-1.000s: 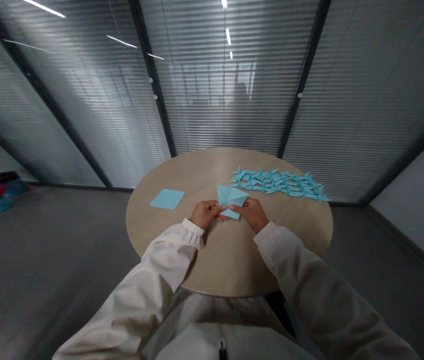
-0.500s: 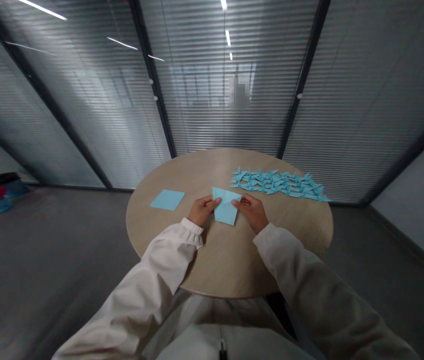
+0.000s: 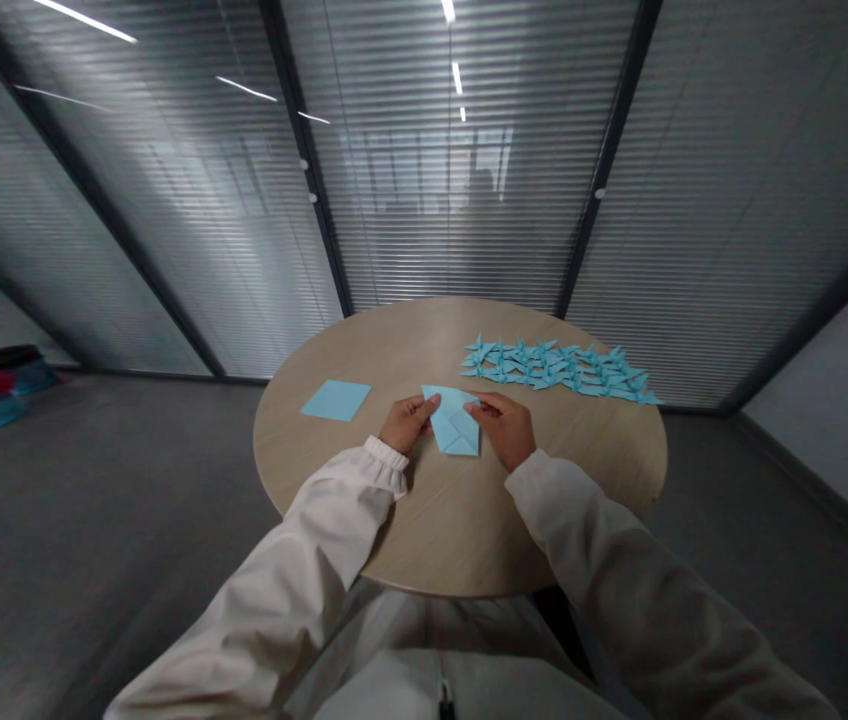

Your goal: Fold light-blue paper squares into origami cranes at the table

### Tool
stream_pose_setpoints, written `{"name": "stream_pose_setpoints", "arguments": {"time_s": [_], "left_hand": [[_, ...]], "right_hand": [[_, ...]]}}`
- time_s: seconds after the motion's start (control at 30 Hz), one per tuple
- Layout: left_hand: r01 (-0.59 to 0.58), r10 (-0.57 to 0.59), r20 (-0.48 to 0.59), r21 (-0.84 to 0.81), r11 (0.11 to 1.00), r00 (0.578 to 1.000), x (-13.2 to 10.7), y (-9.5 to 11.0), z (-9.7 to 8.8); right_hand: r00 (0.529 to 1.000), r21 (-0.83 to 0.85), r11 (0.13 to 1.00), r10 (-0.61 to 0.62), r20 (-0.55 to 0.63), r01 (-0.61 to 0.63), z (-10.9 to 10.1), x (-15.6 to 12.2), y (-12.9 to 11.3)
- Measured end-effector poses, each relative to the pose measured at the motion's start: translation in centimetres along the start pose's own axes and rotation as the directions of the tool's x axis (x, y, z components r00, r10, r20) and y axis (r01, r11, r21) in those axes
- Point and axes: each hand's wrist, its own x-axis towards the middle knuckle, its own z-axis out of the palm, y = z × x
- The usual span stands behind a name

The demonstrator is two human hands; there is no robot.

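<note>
Wooden round table [image 3: 461, 520] stands on grey floor [image 3: 94, 520] before glass partitions [image 3: 169, 220]

The person wears a loose, off-white, long-sleeved jacket. The left sleeve [image 3: 296, 560] ends in a gathered, elasticated cuff [image 3: 386, 462] that puckers at the wrist; the right sleeve [image 3: 619, 570] looks slightly greyer and ends in a plainer cuff. A dark zip pull [image 3: 442, 700] hangs at the jacket's front, low in the view. Both hands are bare.

No readable text, label or number anywhere.
</note>
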Motion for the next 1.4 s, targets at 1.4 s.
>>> {"name": "stream_pose_setpoints", "arguments": {"time_s": [1.4], "left_hand": [[-0.029, 0.025, -0.033, -0.136, 0.990, 0.999, 0.0, 0.6, -0.2]], "right_hand": [[0.867, -0.205, 0.851, -0.433, 0.246, 0.484, 0.1, -0.6, -0.7]]}}
